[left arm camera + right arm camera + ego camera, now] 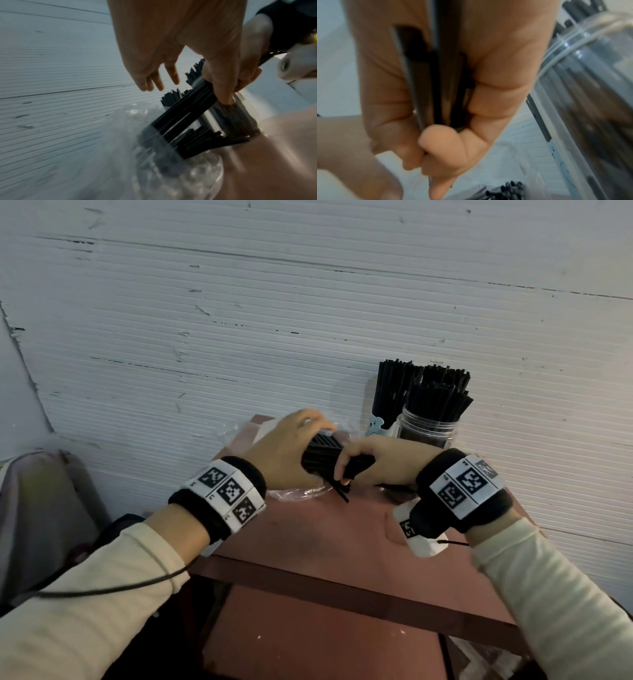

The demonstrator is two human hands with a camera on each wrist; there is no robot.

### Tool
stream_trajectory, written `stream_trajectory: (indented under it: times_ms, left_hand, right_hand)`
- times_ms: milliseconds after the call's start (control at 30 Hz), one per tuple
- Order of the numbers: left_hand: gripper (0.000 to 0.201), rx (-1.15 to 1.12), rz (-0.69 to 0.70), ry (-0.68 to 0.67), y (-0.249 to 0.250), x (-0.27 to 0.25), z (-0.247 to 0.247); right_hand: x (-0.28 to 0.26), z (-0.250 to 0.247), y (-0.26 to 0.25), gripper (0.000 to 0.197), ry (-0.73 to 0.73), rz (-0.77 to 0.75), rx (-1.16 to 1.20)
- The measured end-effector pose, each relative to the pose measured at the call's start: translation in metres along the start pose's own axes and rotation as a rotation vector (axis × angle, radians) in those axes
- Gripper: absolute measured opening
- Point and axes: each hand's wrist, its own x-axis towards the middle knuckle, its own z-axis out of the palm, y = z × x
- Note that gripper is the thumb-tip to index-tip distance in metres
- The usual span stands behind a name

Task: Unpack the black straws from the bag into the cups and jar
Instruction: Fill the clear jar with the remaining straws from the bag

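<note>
Two hands over the clear plastic bag, which lies on the red-brown counter just in front of the jar. My right hand is wrapped tight round a bundle of black straws; thumb and fingers close on it, seen plainly in the right wrist view. Bundle lies nearly flat, far end still inside the bag mouth, near end poking past my right fingers toward me. My left hand rests over the bag and bundle, just left of the jar; fingers straight and loose, curled round nothing. Jar stands at the wall side of the counter, packed with upright straws. Pale cup with a bear print touches the jar's left side, also full of straws. More straws stand behind the jar; their holder is hidden.
</note>
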Motion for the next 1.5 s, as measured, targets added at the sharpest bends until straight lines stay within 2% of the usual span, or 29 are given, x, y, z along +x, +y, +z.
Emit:
stream_trajectory:
  times_ms: [67,133,233,267,400,567,667,733,800,900,1067,1200,1300,1433,1500]
  left_hand:
    - [0.079,0.002,0.062,-0.111,0.012,0.01,0.009]
    - [0.063,0.019,0.039,-0.195,0.026,0.019,0.014]
    - [0.024,0.09,0.047,-0.159,0.046,0.03,0.012]
    - [0.018,0.082,0.047,-0.139,0.052,0.032,0.011]
    - [0.031,-0.085,0.002,-0.088,0.071,0.039,0.01]
    - [0.035,-0.555,-0.087,-0.003,0.091,0.044,0.018]
    - [0.032,-0.735,-0.106,-0.032,0.103,0.044,0.023]
    - [0.025,-0.819,-0.134,-0.076,0.106,0.042,0.029]
    - [0.019,-0.882,-0.164,-0.13,0.104,0.038,0.036]
    - [0.017,-0.877,-0.199,-0.216,0.097,0.033,0.044]
    - [0.016,-0.966,-0.184,-0.206,0.099,0.031,0.039]
    - [0.011,-0.989,-0.152,-0.216,0.095,0.03,0.04]
    - [0.017,-0.981,-0.184,-0.3,0.089,0.026,0.045]
    - [0.014,-0.906,-0.26,-0.432,0.081,0.023,0.052]
    - [0.013,-0.864,-0.249,-0.496,0.08,0.022,0.052]
  right_hand:
    - [-0.013,-0.004,-0.005,0.027,0.002,-0.028,0.006]
    - [-0.027,-0.008,-0.008,0.027,0.006,-0.057,0.013]
    - [-0.049,-0.014,-0.007,0.032,0.031,-0.058,0.116]
    - [-0.056,-0.017,-0.006,0.034,0.06,-0.066,0.121]
    - [-0.085,-0.04,0.0,0.033,0.311,-0.145,0.066]
    - [-0.096,-0.05,-0.008,0.028,0.807,-0.392,0.274]
    - [-0.088,-0.046,-0.014,0.031,0.932,-0.455,0.192]
    - [-0.081,-0.04,-0.012,0.033,0.907,-0.423,0.026]
    - [-0.073,-0.033,-0.004,0.034,0.802,-0.349,-0.132]
    - [-0.065,-0.021,0.005,0.035,0.685,-0.303,-0.173]
    - [-0.059,-0.017,0.007,0.043,0.811,-0.341,-0.121]
    - [-0.054,-0.012,0.009,0.033,0.756,-0.354,-0.091]
    - [-0.05,-0.005,0.008,0.027,0.784,-0.382,-0.039]
    - [-0.049,0.001,0.007,0.023,0.797,-0.371,0.015]
    - [-0.051,0.002,0.004,0.025,0.796,-0.37,0.042]
